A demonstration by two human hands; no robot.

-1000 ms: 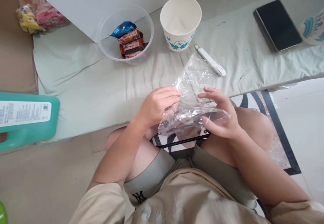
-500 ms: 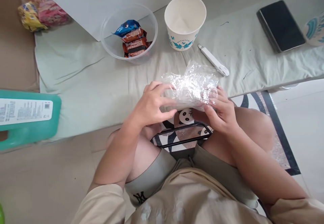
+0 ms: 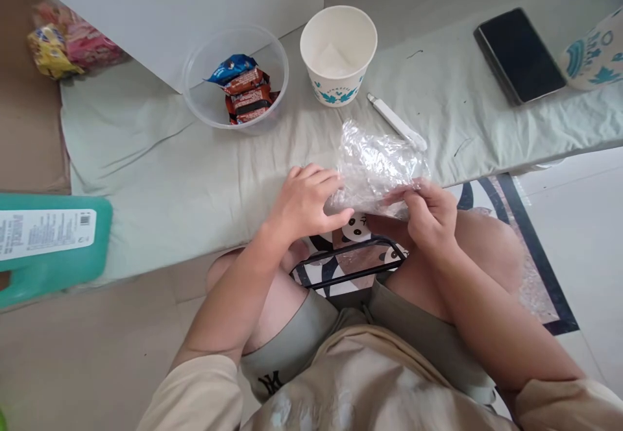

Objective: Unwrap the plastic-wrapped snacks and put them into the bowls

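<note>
Both hands work a crumpled clear plastic wrap [image 3: 377, 168], held over the knees at the near edge of the pale green mat [image 3: 160, 171]. Left hand [image 3: 304, 200] has fingers curled, thumb and fingertips gripping the wrap's left end. Right hand [image 3: 431, 213] pinches the wrap's right lower edge between thumb and forefinger, other fingers folded in. Wrap is bunched, shiny, see-through; whether anything sits inside is unclear.

Below the hands, a black-rimmed clear phone case [image 3: 350, 265] rests between the knees, over a panda-print floor mat [image 3: 511, 197].

On the green mat: a clear plastic bowl [image 3: 195, 80] with wrapped snack bars [image 3: 246, 93] inside; a white paper cup [image 3: 338, 54] with teal print just right of it; a white pen-like tool [image 3: 394, 121] lying near the wrap's far side; a black phone [image 3: 518, 54] well to the right; a second printed cup [image 3: 594, 54] at the right edge. Teal jug [image 3: 48, 243] lies left. Snack packets [image 3: 63, 45] sit far left.
</note>
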